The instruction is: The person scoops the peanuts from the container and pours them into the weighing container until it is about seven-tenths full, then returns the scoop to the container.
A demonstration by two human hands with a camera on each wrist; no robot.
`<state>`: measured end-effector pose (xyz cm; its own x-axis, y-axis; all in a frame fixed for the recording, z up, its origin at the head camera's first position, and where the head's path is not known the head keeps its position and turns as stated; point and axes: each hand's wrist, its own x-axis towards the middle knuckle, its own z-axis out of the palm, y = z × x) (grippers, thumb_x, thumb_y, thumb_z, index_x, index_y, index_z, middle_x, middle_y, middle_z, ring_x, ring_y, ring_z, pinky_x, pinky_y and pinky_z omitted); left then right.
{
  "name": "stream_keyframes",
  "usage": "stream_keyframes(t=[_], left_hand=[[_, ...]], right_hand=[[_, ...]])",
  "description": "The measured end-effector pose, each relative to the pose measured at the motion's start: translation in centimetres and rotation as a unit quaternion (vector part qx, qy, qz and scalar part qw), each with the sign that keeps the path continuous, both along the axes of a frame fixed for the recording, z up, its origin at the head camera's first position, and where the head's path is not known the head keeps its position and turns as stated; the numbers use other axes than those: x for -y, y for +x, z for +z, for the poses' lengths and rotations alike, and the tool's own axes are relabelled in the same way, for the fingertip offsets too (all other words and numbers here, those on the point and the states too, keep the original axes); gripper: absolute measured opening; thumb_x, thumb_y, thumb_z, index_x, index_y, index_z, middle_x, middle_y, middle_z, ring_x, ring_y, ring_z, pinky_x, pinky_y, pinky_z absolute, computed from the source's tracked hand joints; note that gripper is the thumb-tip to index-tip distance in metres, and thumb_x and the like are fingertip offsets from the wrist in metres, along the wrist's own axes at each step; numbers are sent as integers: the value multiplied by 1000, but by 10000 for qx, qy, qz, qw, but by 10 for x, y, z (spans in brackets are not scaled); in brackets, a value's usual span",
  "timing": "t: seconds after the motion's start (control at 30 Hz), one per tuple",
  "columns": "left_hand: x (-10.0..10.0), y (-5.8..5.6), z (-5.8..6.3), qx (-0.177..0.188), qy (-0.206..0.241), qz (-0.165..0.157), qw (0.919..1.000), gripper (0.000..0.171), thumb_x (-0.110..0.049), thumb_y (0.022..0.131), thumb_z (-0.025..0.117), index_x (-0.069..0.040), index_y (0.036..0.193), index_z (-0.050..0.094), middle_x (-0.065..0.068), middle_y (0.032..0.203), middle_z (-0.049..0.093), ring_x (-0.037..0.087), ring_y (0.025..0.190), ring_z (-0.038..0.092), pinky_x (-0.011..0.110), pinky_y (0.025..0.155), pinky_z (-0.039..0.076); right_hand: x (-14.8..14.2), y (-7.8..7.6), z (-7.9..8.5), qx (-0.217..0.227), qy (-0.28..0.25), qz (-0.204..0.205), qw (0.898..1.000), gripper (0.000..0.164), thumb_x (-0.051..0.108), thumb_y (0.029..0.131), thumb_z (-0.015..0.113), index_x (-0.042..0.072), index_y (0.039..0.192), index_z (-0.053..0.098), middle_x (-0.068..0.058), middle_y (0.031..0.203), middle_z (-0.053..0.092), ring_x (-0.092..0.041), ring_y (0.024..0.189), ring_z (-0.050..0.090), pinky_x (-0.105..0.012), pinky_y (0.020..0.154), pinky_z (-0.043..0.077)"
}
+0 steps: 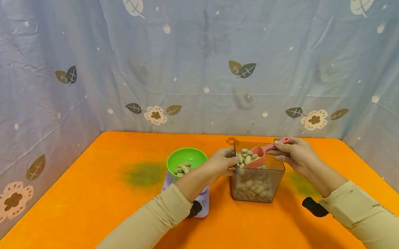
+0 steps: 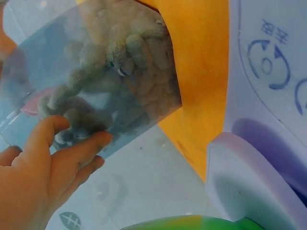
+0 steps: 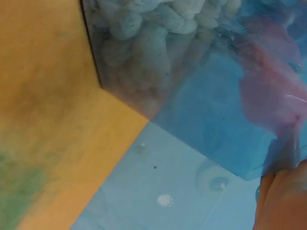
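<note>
Sleeves [image 1: 140, 231] flank bare tabletop [image 1: 246, 237] before the left hand [image 1: 218, 163], extended fingers touching the tub [image 1: 273, 183] at its left edge, and right hand [image 1: 297, 153], pinching the scoop [image 1: 259, 157].

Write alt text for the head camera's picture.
A person's right hand holds a pink scoop in a translucent container of peanuts; the left hand touches the container. Left of it, a green bowl with peanuts sits on a lilac scale, on an orange table before a blue curtain.
</note>
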<state>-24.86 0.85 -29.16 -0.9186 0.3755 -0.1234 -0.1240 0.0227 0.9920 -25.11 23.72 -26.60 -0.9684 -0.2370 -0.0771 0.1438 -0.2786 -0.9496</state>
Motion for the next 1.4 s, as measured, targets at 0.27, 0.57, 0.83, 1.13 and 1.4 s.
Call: stream_keyframes(t=[0.27, 0.57, 0.83, 1.13, 1.4], left_hand=[[1, -1, 0, 9, -66, -115, 9999, 50, -5, 104, 42, 2, 151, 27, 22, 147, 40, 36, 132, 42, 48, 106, 41], [3, -1, 1, 77, -68, -157, 9998, 50, -4, 104, 42, 0, 152, 27, 21, 145, 41, 36, 131, 43, 47, 105, 42], [2, 0, 2, 81, -185, -77, 9998, 50, -3, 104, 41, 2, 151, 27, 23, 143, 43, 36, 127, 46, 45, 102, 45], [1, 3, 3, -67, -314, 44, 9995, 49, -1, 103, 43, 3, 150, 30, 23, 143, 44, 34, 121, 49, 45, 101, 46], [3, 6, 4, -104, -133, 55, 9998, 49, 0, 103, 40, 5, 150, 27, 27, 147, 37, 38, 130, 43, 48, 104, 43]], right_hand=[[-10, 0, -6, 69, -758, 32, 9971, 18, 1, 99, 49, 0, 89, 64, -14, 84, 71, -19, 77, 72, -21, 65, 58], [-19, 0, -12, 247, -1449, 100, 9891, 27, 0, 101, 45, -1, 88, 69, -17, 85, 72, -21, 79, 72, -23, 66, 58], [-31, 3, -18, 344, -2267, 315, 9728, 30, 0, 101, 41, -7, 91, 68, -22, 90, 71, -26, 84, 72, -26, 69, 59], [-40, 6, -15, 363, -2672, 237, 9627, 26, 1, 101, 42, -7, 92, 64, -22, 93, 69, -29, 87, 71, -25, 66, 58], [-40, 9, -10, 226, -2786, 288, 9597, 27, 2, 101, 42, -7, 92, 66, -22, 92, 70, -29, 87, 71, -25, 68, 58]])
